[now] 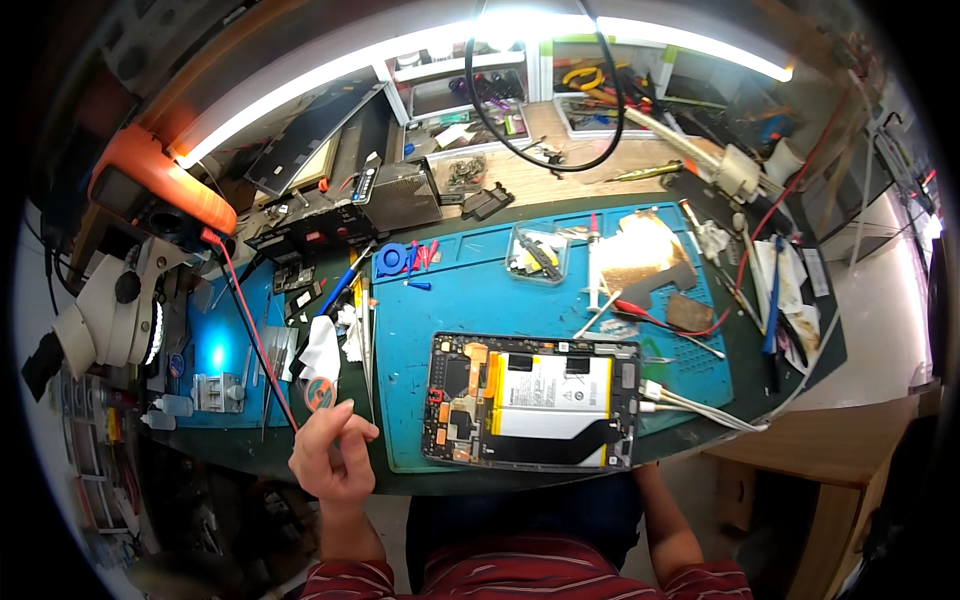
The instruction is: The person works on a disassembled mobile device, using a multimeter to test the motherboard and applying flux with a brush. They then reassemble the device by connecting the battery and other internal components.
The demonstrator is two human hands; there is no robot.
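Observation:
An opened tablet (628,400) lies at the near edge of the blue mat, its white battery (552,385) and circuit boards bare. White cables (690,398) meet its right side. Left of the tablet, my left hand (335,455) is raised with fingers curled together; whether anything is between them I cannot make out. Just beyond its fingertips is a small round tin (318,393), beside a crumpled white tissue (321,348). My right forearm (668,525) reaches up to the tablet's lower right corner, where the fingers of my right hand are hidden.
On the blue mat (470,290) stand a clear box (538,252), a syringe (594,262) and a blue tape dispenser (391,260). Red test leads (265,350) hang from an orange meter (165,180) at left. A black cable loop (545,165) hangs over the back.

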